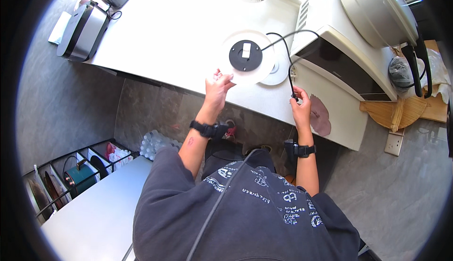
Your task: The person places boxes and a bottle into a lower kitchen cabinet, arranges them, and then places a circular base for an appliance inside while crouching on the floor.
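Fingers and thumb of my left hand (218, 89) hold the near rim of a white round appliance part (254, 75). A black disc (239, 61) with screw holes and a pale label sits at its centre. From the disc's edge a black power cord (286, 50) loops out over the counter. My right hand (300, 109) pinches the lower end of this cord near the counter's front edge; the fingers partly hide that end. Partly covered by the white part, a white round plate or lid (281, 75) lies to its right.
A microwave oven (339, 66) stands right, with a large metal pot (378, 13) on top. A mauve cloth or mat (320, 116) lies beside my right hand. At the counter's left end is a black-and-silver appliance (83, 31). A wire rack (74, 172) stands lower left.
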Motion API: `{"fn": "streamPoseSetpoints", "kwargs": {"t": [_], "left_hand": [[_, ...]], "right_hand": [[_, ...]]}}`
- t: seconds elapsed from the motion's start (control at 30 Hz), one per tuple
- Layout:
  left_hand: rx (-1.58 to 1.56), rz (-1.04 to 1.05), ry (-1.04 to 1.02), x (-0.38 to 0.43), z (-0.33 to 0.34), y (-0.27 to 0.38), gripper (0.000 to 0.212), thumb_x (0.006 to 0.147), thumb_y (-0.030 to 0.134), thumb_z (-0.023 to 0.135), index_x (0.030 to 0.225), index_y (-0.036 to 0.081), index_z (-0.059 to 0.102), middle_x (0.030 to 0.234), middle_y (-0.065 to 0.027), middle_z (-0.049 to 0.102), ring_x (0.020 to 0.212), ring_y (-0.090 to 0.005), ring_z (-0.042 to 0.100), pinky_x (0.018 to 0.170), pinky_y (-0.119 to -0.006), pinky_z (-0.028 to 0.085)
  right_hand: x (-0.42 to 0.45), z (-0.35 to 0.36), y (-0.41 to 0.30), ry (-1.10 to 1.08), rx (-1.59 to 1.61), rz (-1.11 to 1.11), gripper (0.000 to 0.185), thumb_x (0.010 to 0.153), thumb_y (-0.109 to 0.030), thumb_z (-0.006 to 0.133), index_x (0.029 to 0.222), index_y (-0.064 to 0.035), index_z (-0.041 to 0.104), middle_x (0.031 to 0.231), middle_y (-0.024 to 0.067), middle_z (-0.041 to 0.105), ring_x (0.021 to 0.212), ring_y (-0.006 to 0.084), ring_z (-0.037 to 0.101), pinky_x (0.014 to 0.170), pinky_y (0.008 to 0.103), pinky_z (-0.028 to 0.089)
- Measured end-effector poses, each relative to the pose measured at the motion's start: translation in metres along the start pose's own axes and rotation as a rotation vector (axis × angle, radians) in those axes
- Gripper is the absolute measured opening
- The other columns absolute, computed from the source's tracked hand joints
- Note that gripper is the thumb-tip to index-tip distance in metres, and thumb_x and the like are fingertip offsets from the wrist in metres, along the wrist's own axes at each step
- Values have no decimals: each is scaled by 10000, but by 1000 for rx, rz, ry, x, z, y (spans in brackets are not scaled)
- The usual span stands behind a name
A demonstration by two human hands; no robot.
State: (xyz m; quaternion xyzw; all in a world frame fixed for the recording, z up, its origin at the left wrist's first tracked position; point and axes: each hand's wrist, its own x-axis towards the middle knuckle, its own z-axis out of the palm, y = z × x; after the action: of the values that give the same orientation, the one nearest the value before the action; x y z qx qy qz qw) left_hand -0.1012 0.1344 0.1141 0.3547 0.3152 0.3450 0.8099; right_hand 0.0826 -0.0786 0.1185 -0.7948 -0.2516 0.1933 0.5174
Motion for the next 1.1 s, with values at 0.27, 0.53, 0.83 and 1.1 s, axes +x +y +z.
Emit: {"fn": "streamPoseSetpoints", "kwargs": {"t": [0.27, 0.53, 0.83, 1.1], "left_hand": [[129, -40, -178, -89, -6, 57, 371, 821, -15, 620, 1165, -79, 496, 1017, -146, 652, 878, -153, 652, 745, -263, 557], [215, 16, -343, -121, 6, 74, 383, 827, -34, 631, 1180, -86, 493, 1020, -146, 652, 910, -155, 640, 792, -267, 535], [428, 77, -548, -159, 35, 66, 330, 849, -38, 622, 1160, -73, 517, 1000, -108, 660, 887, -119, 633, 779, -228, 504], [384, -36, -694, -232, 59, 16, 319, 858, -29, 607, 1163, -47, 516, 984, -92, 657, 875, -113, 633, 791, -238, 513]], "right_hand": [[-55, 1, -87, -296, 624, -19, 772, 783, -340, 735, 1380, -3, 383, 1231, 115, 558, 1179, 201, 491, 1027, 345, 336], [-87, -6, -97, -41, 706, -96, 439, 863, -239, 675, 1174, 57, 586, 1063, 123, 659, 986, 169, 613, 924, 290, 449], [-132, -40, -69, 114, 802, -57, 298, 871, -242, 674, 978, 35, 640, 894, 50, 663, 795, 73, 583, 741, 205, 450], [-211, -112, -49, 91, 807, -33, 218, 909, -223, 613, 943, -8, 617, 840, 43, 664, 704, 76, 579, 664, 215, 437]]}}
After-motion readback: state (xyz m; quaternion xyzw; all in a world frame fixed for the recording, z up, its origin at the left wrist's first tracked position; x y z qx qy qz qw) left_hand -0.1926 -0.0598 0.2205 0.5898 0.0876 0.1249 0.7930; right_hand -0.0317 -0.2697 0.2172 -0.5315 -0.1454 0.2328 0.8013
